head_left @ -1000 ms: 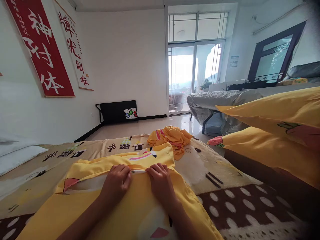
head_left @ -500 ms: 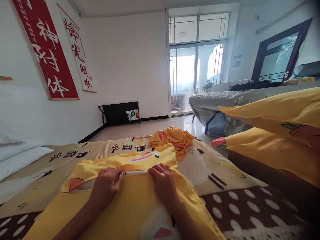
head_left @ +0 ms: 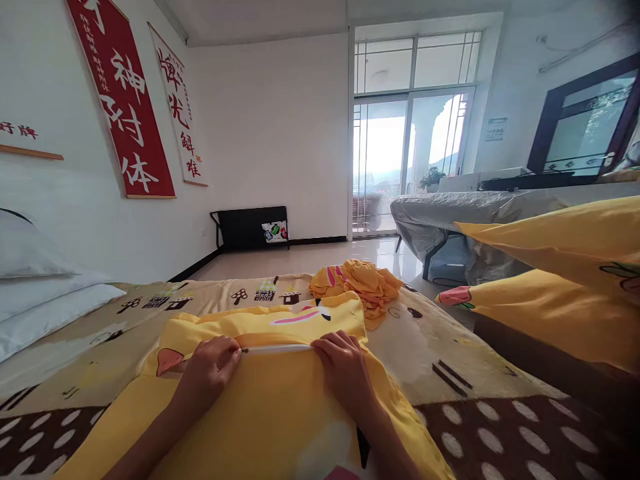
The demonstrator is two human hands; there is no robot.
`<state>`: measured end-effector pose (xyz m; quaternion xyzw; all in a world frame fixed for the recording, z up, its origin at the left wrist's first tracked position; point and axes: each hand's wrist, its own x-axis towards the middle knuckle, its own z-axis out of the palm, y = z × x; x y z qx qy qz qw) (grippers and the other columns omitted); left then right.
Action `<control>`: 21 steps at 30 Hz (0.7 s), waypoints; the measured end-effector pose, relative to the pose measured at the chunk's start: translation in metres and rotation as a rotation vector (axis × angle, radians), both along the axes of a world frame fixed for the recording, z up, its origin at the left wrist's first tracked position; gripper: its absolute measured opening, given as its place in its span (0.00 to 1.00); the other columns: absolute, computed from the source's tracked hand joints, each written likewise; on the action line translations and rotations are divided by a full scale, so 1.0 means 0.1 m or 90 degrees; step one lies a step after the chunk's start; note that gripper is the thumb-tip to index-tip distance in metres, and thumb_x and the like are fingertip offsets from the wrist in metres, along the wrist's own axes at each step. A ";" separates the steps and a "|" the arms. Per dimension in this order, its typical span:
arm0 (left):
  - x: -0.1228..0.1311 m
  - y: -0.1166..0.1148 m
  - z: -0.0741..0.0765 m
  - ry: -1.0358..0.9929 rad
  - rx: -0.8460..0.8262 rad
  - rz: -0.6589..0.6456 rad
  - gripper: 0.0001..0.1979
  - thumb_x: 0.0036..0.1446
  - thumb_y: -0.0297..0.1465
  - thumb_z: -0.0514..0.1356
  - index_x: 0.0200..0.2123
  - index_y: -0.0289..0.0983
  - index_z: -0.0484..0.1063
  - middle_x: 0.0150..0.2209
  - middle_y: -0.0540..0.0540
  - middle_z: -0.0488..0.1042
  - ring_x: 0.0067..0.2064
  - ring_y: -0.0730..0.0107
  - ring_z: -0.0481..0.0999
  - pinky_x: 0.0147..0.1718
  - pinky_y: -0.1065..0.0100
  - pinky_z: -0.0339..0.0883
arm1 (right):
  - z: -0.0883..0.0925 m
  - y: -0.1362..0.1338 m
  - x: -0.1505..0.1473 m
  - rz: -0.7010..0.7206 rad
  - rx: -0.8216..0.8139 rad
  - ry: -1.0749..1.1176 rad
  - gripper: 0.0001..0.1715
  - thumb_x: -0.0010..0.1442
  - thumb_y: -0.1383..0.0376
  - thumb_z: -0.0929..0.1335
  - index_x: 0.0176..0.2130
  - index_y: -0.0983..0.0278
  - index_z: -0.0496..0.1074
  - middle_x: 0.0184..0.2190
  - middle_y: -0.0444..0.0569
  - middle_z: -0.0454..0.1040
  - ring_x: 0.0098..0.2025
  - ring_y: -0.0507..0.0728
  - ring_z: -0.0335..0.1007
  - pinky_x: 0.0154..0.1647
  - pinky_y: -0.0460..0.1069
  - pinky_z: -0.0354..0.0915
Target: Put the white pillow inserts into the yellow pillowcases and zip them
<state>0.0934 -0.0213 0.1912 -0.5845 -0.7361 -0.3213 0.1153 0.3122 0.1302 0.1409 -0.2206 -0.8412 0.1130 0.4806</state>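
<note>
A yellow zipped pillowcase (head_left: 260, 413) with cartoon prints lies spread out in front of me. Its white zip (head_left: 280, 349) runs crosswise between my hands, with a small zip pull (head_left: 245, 351) close to my left fingertips. My left hand (head_left: 213, 367) pinches the fabric edge at the zip's left end. At the other end, the fingers of my right hand (head_left: 343, 360) are closed on the same edge. An opening with a reddish printed patch (head_left: 169, 361) shows left of my left hand. Whether the left fingers grip the pull itself is hard to see.
A crumpled yellow cloth (head_left: 357, 283) lies beyond the pillowcase on the patterned blanket (head_left: 425, 360). White pillows (head_left: 60, 313) are stacked at left. More yellow fabric (head_left: 545, 300) hangs at right, before a plastic-covered table (head_left: 445, 213). A black folded frame (head_left: 245, 229) leans by the wall.
The view has turned slightly left and up, so the scene sits farther right. My hands are a little farther apart, and more of the zip shows between them.
</note>
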 end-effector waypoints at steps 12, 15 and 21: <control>-0.32 -0.02 -0.39 -0.017 -0.006 0.011 0.11 0.62 0.36 0.50 0.33 0.42 0.71 0.35 0.50 0.77 0.38 0.63 0.73 0.43 0.61 0.60 | -0.03 -0.07 0.04 -0.042 0.063 -0.118 0.14 0.64 0.70 0.62 0.41 0.54 0.75 0.37 0.42 0.77 0.40 0.55 0.69 0.44 0.52 0.57; -0.30 0.02 -0.57 0.053 0.049 -0.009 0.11 0.64 0.31 0.48 0.34 0.40 0.69 0.35 0.48 0.76 0.38 0.63 0.73 0.43 0.59 0.58 | 0.16 -0.38 -0.02 -0.075 0.146 -0.110 0.16 0.63 0.71 0.61 0.45 0.56 0.72 0.42 0.44 0.77 0.43 0.56 0.69 0.47 0.53 0.56; -0.25 0.01 -0.52 0.093 0.124 -0.045 0.10 0.62 0.25 0.49 0.32 0.37 0.69 0.32 0.47 0.76 0.34 0.64 0.72 0.37 0.62 0.60 | 0.56 -0.94 -0.71 -0.014 0.204 -0.160 0.17 0.55 0.77 0.62 0.34 0.57 0.72 0.34 0.41 0.79 0.35 0.55 0.71 0.41 0.51 0.55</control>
